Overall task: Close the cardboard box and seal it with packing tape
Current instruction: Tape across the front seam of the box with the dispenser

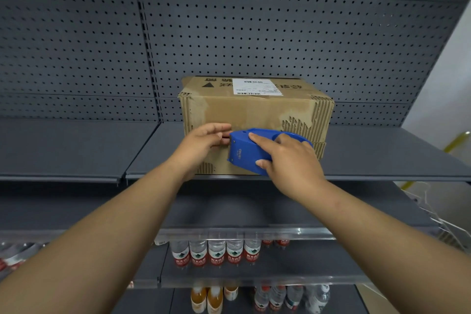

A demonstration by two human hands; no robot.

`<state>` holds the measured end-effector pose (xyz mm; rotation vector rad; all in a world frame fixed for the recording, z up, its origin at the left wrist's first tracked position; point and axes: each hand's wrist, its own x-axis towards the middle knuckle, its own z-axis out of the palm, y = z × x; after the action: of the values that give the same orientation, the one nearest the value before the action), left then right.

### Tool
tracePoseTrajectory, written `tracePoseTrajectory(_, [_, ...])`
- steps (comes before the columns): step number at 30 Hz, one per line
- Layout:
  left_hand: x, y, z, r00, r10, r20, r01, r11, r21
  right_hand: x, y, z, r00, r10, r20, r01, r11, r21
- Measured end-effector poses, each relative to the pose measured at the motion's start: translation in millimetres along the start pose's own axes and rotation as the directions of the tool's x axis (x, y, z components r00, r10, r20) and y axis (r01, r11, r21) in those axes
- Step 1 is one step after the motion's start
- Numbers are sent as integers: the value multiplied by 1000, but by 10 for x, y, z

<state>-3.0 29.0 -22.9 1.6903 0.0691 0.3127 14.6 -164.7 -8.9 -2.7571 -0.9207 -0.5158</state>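
- Now the box (pixel 254 120) sits on the shelf (pixel 76 145), flaps closed.
- Right hand (pixel 285 158) grips the dispenser (pixel 244 153) against its front face.
- Left hand (pixel 204 140), at the dispenser's 9 o'clock, presses fingers loosely bent, apparently pinning the tape end; hold it firm and pull level.

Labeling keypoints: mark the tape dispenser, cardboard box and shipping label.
tape dispenser (pixel 244 153), head view, blue side face.
cardboard box (pixel 237 112), head view, front wall.
shipping label (pixel 257 86), head view, white middle.

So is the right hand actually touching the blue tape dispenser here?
Touching. The head view shows the right hand wrapped over the blue tape dispenser, with fingers on its top and the thumb under its lower edge, against the cardboard box.
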Motion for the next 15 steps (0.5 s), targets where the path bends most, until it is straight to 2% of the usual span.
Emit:
tracePoseTrajectory(4, [-15,15,-7,1000,-12,-17,11,996,-88,-17,24,-14,1000,-10,4,10,1000,22])
tracePoseTrajectory(9, [-22,30,-17,998,51,40,-56,991,122,-57,54,-5,1000,-27,-9,27,999,22])
tracePoseTrajectory(12, [-7,22,-52,993,76,86,-99,948,303,-76,64,6,999,-43,-8,43,999,7])
tracePoseTrajectory(15, [3,35,-56,990,75,123,-120,904,411,-87,72,10,998,-57,-5,57,998,-13])
